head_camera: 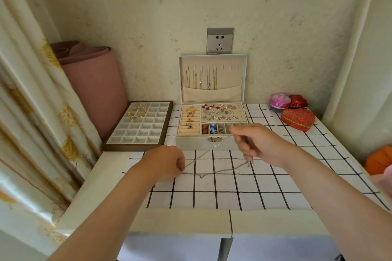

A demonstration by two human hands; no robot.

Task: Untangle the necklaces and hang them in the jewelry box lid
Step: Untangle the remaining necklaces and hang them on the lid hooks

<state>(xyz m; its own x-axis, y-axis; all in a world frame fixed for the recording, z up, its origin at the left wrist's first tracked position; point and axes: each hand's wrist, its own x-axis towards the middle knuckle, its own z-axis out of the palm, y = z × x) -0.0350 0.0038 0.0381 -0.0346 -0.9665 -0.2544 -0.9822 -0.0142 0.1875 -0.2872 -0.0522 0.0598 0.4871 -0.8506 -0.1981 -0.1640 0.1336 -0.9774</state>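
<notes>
Holding necklace (pixel 207 151) before jewelry box (pixel 191 144); tray (pixel 137 132) left, heart tin (pixel 298 119) right.

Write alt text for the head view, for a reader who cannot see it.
A person's left hand and right hand pinch a thin silver chain necklace stretched between them over a white black-checked tablecloth. Behind, an open cream jewelry box has several necklaces hanging in its upright lid.

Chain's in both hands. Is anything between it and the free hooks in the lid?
Nothing upright blocks it. The chain, pinched by left hand and right hand, must pass over the open jewelry box, whose tray holds rings and earrings. The free hooks sit at the right of the lid.
</notes>
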